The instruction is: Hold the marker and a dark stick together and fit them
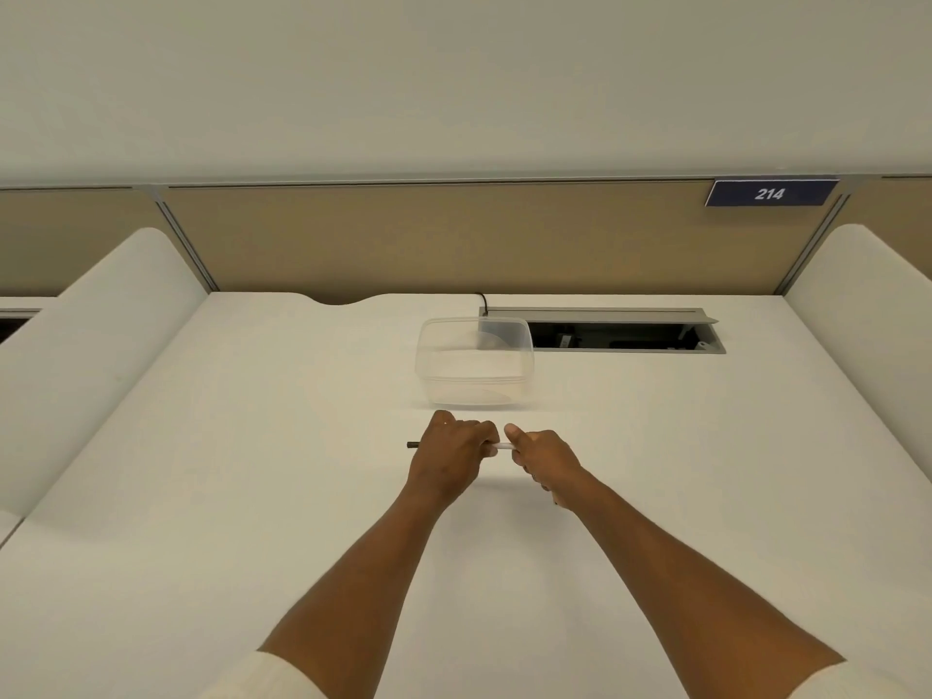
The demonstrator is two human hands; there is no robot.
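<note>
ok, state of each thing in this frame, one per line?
pen: held level above the desk, gripped by both hands
left hand: curled round the pen's dark end
right hand: curled round the pen's white end
plastic tub: upright on the desk, lid off, looks empty
cable hatch: flap open

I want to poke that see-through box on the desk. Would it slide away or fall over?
The clear plastic container looks empty and thin-walled, so it is probably very light and would likely slide on the smooth white desk. It sits wide and low, so tipping seems unlikely. Its thin sides might flex if squeezed.
</note>
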